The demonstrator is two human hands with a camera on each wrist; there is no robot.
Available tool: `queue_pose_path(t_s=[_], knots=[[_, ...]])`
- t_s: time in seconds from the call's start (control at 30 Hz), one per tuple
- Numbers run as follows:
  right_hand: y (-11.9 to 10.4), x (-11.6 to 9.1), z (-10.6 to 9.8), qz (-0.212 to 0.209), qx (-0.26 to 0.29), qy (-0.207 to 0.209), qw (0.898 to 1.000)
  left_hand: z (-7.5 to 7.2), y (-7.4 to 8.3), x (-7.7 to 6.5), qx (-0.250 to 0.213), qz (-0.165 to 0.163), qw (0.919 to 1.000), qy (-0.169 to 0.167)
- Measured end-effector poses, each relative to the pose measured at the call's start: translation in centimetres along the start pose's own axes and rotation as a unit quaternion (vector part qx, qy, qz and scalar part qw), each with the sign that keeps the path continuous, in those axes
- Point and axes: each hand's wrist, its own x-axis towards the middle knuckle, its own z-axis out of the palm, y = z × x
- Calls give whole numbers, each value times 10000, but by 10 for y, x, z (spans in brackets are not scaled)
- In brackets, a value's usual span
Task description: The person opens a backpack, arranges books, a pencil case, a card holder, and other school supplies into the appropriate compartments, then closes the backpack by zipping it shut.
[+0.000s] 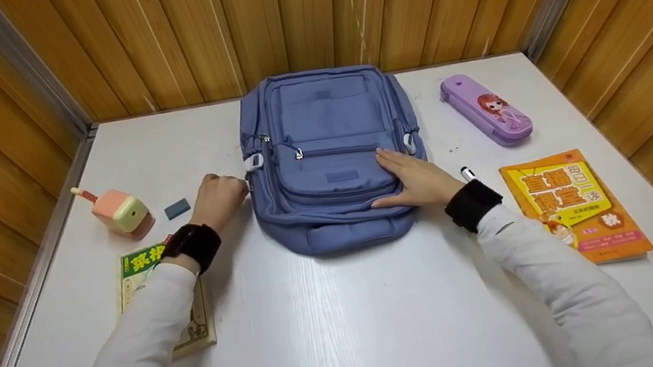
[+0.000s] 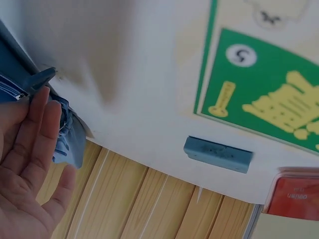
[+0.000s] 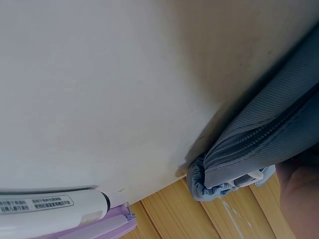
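A blue backpack (image 1: 326,119) lies on the white table with its front pockets facing up. At its left side my left hand (image 1: 219,198) pinches a zipper pull (image 2: 42,78), the thumb and forefinger meeting at the metal slider in the left wrist view. The other fingers of that hand are loosely bent. My right hand (image 1: 419,177) rests on the lower right of the backpack front, its fingers spread over the fabric near the horizontal pocket zipper (image 1: 338,150). In the right wrist view only a blurred part of this hand shows behind the backpack's side.
Left lie a pencil sharpener (image 1: 122,211), a grey-blue eraser (image 1: 177,208) and a green-and-cream book (image 1: 135,270), partly under the left arm. To the right are a purple pencil case (image 1: 484,111), an orange book (image 1: 576,211) and a white pen-like item (image 3: 55,211). Wooden panels (image 1: 307,11) enclose the table.
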Motion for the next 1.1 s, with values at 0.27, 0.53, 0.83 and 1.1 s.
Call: queue_pose_path(t_s=[0.27, 0.53, 0.83, 1.1], knots=[[0, 0, 2, 57, 30, -75, 10000, -6, 9, -11, 109, 120, 9999, -16], [1, 0, 3, 18, 26, -13, 10000, -16, 17, -22, 211, 278, 9994, -15], [2, 1, 3, 16, 5, -2, 10000, -28, 24, -35, -41, 315, 9995, -84], [0, 0, 1, 27, 21, -38, 10000, -34, 32, -44, -203, 273, 9991, -260]])
